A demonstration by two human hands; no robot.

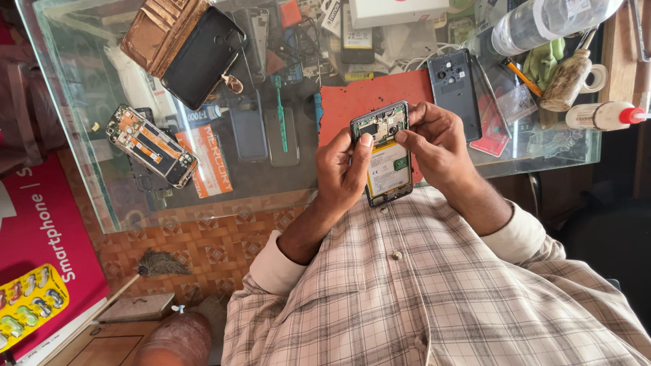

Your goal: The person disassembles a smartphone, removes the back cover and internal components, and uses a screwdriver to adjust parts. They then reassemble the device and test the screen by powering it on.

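An opened smartphone (387, 161) with its back cover off shows a circuit board at the top and a pale battery below. My left hand (343, 167) grips its left side, thumb resting on the board. My right hand (435, 144) holds the right edge, fingertips pinching at the upper board near the camera. The phone is held above the near edge of a glass table (102, 169), over a red mat (352, 98). A dark grey back cover (455, 87) lies just beyond my right hand.
On the glass lie another stripped phone frame (152, 146), a black phone on a brown wallet (196, 54), a green toothbrush (279, 112), a plastic bottle (542, 24), a dirty brush (566, 78) and a glue bottle (600, 115). A small broom (159, 263) lies on the floor.
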